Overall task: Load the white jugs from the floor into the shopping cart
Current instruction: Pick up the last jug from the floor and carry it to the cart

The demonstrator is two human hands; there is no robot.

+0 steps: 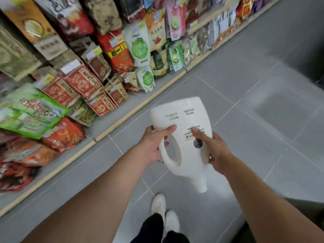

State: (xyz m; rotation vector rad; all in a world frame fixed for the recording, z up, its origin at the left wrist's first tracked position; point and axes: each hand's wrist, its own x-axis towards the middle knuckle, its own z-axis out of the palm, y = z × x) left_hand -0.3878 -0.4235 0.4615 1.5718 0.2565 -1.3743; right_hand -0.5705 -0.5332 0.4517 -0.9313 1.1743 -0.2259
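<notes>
**Currently in transit: white plastic jug (184, 118) off the floor, cart not in view**

Nearest the camera, a pair of white shoes (164, 213) under dark trouser legs, planted on the grey tiled floor (245, 88); both bare forearms reach forward from the lower corners of the view and meet at the jug.

Left hand (154, 148) grips the moulded loop handle; fingers curled through the opening, thumb laid across the upper face. Right hand (218, 153) clasps the opposite side, nearer the neck; index finger straight along the printed label, thumb tucked at the edge, remaining fingers hidden beneath the body.

Jug is held in the air above the tiles, lying close to flat; label face up, white capped spout pointing back toward the person and a little downward, base away.

Step, as judged: the lift is done for this jug and the carry is in hand; placing not yet done. No shopping cart in frame and no other jugs visible on the floor; how many remain cannot be told.

Next move likely calls for turning to find the cart, bringing the jug over its rim, probably tipping it spout-up, then lowering it in before either hand lets go; the two-handed hold suggests some weight, the handle hand bearing it and the other steadying.

Farther off, a pale wooden shelf edge (140, 105) runs diagonally along the left; behind it, stacked red, green and white snack bags (82, 83), blurred at the near end.
</notes>
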